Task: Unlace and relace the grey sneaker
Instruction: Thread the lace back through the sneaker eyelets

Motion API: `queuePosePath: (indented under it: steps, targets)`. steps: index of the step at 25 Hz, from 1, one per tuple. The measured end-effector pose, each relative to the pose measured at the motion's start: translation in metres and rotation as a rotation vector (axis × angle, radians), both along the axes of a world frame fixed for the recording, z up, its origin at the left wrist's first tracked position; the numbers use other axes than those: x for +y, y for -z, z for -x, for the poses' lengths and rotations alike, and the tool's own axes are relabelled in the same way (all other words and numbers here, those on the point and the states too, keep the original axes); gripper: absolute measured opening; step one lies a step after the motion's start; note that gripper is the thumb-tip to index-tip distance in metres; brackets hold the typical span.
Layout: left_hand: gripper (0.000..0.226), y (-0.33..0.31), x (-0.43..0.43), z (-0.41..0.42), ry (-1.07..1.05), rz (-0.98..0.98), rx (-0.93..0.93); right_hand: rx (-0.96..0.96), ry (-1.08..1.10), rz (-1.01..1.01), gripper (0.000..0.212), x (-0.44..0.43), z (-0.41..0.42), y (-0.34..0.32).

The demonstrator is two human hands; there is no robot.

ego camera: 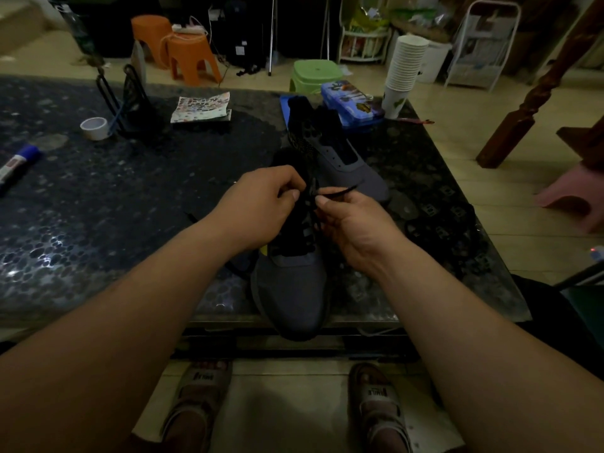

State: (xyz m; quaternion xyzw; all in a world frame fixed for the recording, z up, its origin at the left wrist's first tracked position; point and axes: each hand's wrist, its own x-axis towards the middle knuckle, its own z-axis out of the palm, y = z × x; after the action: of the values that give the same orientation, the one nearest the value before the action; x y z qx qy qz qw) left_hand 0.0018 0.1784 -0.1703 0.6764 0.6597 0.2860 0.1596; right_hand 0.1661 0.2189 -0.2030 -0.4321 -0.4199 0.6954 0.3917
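A grey sneaker (291, 289) lies on the dark table (130, 197), its toe hanging over the near edge towards me. Its black lace (340, 192) crosses the upper eyelets, and one end sticks out to the right. My left hand (258, 207) is over the tongue area with its fingers curled, pinching the lace near the top. My right hand (349, 227) pinches the lace end between thumb and forefinger just right of the left hand. A second grey sneaker (346, 158) without laces lies behind, toe pointing right.
On the table are a tape roll (94, 128), a marker (16, 163), a black wire stand (130, 103), a patterned sheet (201, 107), a blue pencil case (351, 103) and stacked paper cups (403, 73). Orange, green and pink stools stand on the floor.
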Motion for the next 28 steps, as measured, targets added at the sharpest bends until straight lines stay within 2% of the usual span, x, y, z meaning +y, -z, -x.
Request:
queuePosePath:
  steps: [3,7,10,12,14,16,17,19,20,21,24,28]
  targets:
    - [0.022,-0.001,-0.002,0.0,0.014,0.018,-0.039,-0.051,-0.039,0.006,0.005,-0.004,-0.004,0.001]
    - [0.024,-0.002,-0.001,-0.001,0.022,0.033,-0.051,-0.03,-0.001,-0.016,0.019,-0.004,0.0,-0.008]
    - [0.029,-0.002,-0.002,0.001,-0.009,0.083,-0.131,0.185,0.192,0.16,0.013,0.01,-0.011,-0.019]
    - [0.032,0.0,-0.003,0.005,-0.026,0.098,-0.195,0.393,0.353,0.266,0.024,0.027,-0.034,-0.026]
    - [0.034,0.002,-0.004,0.01,-0.027,0.091,-0.204,0.492,0.5,0.285,0.031,0.04,-0.054,-0.028]
    - [0.035,0.003,-0.004,0.012,-0.007,0.085,-0.224,0.375,0.547,0.234,0.028,0.043,-0.065,-0.027]
    - [0.035,0.004,-0.004,0.013,0.0,0.082,-0.236,0.176,0.489,0.146,0.024,0.04,-0.067,-0.028]
    - [0.034,0.004,-0.004,0.015,0.007,0.077,-0.238,-0.362,0.18,-0.094,0.023,0.023,-0.061,-0.029]
    - [0.033,0.004,-0.005,0.015,0.012,0.072,-0.229,-0.565,0.008,-0.193,0.028,0.013,-0.055,-0.03]
    - [0.032,0.004,-0.006,0.014,0.02,0.065,-0.216,-0.679,-0.124,-0.276,0.031,0.005,-0.049,-0.028]
    - [0.031,0.005,-0.01,0.012,0.078,0.031,-0.15,-0.676,-0.215,-0.391,0.025,-0.005,-0.031,-0.021]
    - [0.04,0.01,-0.01,0.012,0.091,0.009,-0.094,-0.448,-0.003,-0.215,0.025,0.007,-0.028,-0.02]
